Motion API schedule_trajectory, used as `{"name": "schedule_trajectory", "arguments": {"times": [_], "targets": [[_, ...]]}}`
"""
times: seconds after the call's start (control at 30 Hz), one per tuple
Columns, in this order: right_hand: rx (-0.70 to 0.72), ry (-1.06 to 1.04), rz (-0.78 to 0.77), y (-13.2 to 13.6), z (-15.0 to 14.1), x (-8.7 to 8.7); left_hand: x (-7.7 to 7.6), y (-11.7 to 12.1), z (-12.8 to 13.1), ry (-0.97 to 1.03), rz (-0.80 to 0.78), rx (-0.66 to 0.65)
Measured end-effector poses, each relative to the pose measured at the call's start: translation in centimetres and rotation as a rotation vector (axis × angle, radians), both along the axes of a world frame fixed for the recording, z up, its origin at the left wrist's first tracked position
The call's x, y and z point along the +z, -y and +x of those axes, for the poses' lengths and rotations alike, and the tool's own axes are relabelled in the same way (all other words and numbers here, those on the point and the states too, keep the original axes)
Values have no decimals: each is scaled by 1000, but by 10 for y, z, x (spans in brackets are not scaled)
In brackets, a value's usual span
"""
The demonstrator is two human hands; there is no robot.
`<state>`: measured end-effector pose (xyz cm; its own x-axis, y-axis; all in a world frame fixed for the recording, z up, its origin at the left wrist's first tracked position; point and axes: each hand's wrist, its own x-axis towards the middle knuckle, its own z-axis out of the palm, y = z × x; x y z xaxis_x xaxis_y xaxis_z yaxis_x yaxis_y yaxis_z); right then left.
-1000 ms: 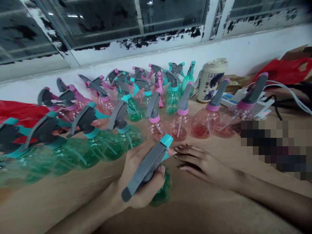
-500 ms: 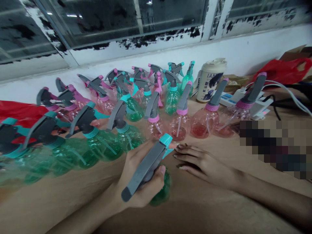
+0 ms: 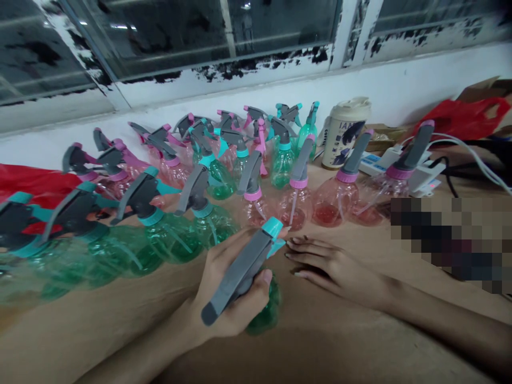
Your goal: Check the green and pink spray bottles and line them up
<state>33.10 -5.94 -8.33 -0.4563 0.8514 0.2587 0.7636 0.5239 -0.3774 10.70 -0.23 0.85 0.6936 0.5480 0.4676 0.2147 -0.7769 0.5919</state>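
My left hand (image 3: 224, 277) is closed around the neck of a green spray bottle (image 3: 267, 309) with a grey trigger head and a turquoise nozzle. The bottle's neck is hidden behind my fingers and the sprayer. Just right of the nozzle, my right hand (image 3: 334, 261) lies on the table with its fingers stretched out, holding nothing. Beyond both hands stands a row of spray bottles: green ones (image 3: 172, 234) with turquoise collars to the left, pink ones (image 3: 295, 205) with pink collars to the right.
Several more pink and green spray bottles (image 3: 218, 176) crowd behind the front row. A coffee cup (image 3: 344, 133), a power strip (image 3: 374, 163) with cables and a red plastic bag (image 3: 466, 120) are at the right. Another red bag (image 3: 40, 184) lies at the left, and a window (image 3: 200, 32) is behind.
Only slight movement: the held sprayer's grey head has shifted a little up and right in my left hand's grip. My right hand stays in place.
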Motion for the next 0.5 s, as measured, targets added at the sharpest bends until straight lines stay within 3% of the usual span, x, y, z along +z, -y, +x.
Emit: {"name": "schedule_trajectory", "arguments": {"times": [0.4,0.5], "targets": [[0,-6,16,0,0,1,15,4,0,-52,-37,4],[-6,-7,21,1,-1,1,12,3,0,-51,-13,24]]}}
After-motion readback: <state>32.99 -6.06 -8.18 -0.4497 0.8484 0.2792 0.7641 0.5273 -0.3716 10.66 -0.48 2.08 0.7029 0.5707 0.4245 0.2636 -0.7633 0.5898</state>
